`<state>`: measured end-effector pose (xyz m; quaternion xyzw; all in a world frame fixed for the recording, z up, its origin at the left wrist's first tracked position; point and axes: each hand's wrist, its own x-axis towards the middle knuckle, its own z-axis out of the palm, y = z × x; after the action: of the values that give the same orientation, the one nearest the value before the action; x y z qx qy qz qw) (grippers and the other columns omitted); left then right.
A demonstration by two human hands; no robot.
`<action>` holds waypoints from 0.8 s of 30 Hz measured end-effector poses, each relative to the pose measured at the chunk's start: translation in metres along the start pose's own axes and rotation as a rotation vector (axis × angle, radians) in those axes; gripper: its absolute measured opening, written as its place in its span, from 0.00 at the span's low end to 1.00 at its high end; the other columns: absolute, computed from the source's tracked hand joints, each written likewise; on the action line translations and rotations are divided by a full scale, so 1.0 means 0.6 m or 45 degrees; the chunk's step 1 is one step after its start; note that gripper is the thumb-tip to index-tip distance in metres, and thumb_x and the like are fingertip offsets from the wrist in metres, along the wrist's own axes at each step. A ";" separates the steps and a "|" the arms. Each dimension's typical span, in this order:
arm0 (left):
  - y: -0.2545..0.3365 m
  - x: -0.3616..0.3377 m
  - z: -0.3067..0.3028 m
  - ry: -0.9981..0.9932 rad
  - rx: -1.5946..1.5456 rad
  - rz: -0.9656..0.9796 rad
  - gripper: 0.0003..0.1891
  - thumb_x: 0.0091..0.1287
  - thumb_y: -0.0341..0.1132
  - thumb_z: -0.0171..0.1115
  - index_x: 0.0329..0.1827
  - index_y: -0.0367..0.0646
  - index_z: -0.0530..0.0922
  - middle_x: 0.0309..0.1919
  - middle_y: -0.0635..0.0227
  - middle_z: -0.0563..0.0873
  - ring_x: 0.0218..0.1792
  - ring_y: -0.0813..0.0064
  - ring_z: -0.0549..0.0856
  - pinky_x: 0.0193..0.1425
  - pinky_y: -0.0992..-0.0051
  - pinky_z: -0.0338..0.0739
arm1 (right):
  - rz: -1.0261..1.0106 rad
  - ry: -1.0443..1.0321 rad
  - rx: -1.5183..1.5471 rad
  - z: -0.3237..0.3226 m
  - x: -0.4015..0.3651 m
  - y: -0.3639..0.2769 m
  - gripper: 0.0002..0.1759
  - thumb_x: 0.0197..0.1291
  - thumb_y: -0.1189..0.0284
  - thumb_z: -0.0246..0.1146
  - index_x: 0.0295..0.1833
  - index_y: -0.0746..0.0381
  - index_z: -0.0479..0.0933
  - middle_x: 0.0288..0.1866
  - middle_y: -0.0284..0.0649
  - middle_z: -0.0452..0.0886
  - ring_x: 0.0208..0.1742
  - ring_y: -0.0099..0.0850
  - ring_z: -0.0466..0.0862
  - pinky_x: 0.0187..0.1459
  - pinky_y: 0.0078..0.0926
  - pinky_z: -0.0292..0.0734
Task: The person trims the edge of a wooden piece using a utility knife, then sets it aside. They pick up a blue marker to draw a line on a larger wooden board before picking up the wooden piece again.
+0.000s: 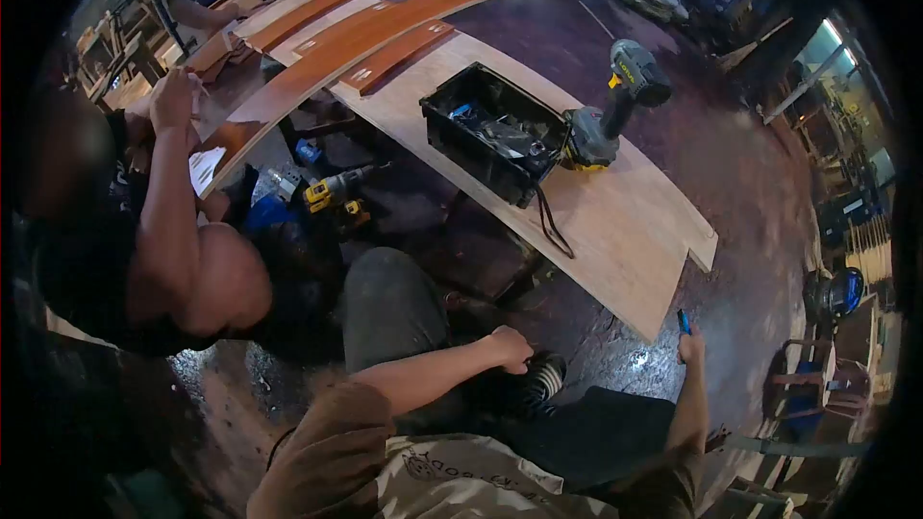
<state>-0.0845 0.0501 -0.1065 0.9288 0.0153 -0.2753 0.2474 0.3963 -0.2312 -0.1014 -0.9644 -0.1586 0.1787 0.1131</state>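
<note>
Head view: right hand point(690, 348) grips a blue pen point(683, 320).

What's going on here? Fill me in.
The person's right hand holds a small blue item near a plywood board; the left hand is a fist by a shoe. A drill and black toolbox sit on the board. A co-worker's hand is at a curved brown panel.
</note>
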 end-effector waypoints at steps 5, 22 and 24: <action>0.003 -0.010 -0.005 0.025 -0.026 0.011 0.26 0.70 0.54 0.58 0.62 0.47 0.82 0.53 0.57 0.89 0.57 0.54 0.86 0.58 0.52 0.81 | -0.176 0.934 0.002 -0.063 0.018 0.006 0.30 0.65 0.70 0.59 0.73 0.61 0.71 0.54 0.54 0.84 0.53 0.44 0.86 0.57 0.41 0.80; -0.011 -0.014 -0.009 0.104 -0.056 0.047 0.27 0.68 0.56 0.59 0.58 0.44 0.83 0.54 0.54 0.88 0.58 0.52 0.86 0.59 0.52 0.80 | -1.622 0.622 0.300 -0.130 -0.434 -0.872 0.29 0.57 0.69 0.69 0.67 0.54 0.77 0.62 0.49 0.80 0.64 0.49 0.79 0.66 0.44 0.73; -0.016 -0.015 -0.005 0.160 -0.053 0.005 0.28 0.67 0.57 0.60 0.58 0.45 0.84 0.54 0.53 0.88 0.57 0.51 0.86 0.60 0.51 0.80 | -1.703 0.649 0.275 -0.119 -0.425 -0.896 0.32 0.56 0.68 0.69 0.69 0.52 0.75 0.65 0.48 0.78 0.66 0.47 0.77 0.68 0.44 0.71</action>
<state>-0.0924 0.0609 -0.1038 0.9390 0.0349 -0.2157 0.2658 0.0547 0.1659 0.1903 -0.6562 -0.6648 -0.1447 0.3263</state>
